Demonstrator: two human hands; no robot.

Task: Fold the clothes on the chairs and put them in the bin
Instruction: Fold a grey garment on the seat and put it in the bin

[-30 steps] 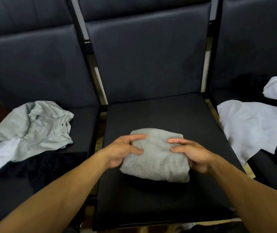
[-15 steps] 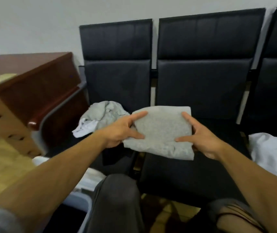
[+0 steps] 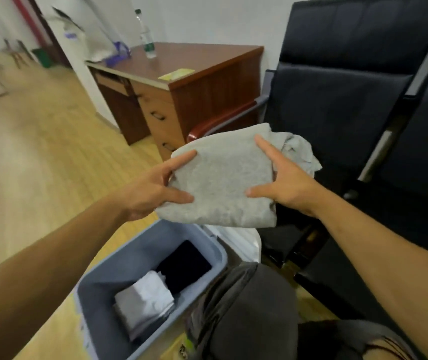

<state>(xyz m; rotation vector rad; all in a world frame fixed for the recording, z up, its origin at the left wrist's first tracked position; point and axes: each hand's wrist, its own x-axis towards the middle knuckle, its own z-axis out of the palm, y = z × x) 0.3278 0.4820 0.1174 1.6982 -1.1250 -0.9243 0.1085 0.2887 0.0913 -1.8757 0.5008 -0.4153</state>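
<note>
- Both hands pinch the folded grey garment (image 3: 223, 178) between them: the left hand (image 3: 153, 189) has its thumb on top and fingers underneath, and the right hand (image 3: 284, 181) grips the opposite edge the same way.
- The bundle hangs in the air, above the far rim of the blue bin (image 3: 207, 239) rather than over its opening.
- Inside the bin lie a folded white piece (image 3: 145, 300) and a black one (image 3: 184, 263).
- Risk, as I see it: if it's let go this far out, it could catch the rim or slide onto the floor.
- A loose grip on the way down might let the folds fall open.
</note>
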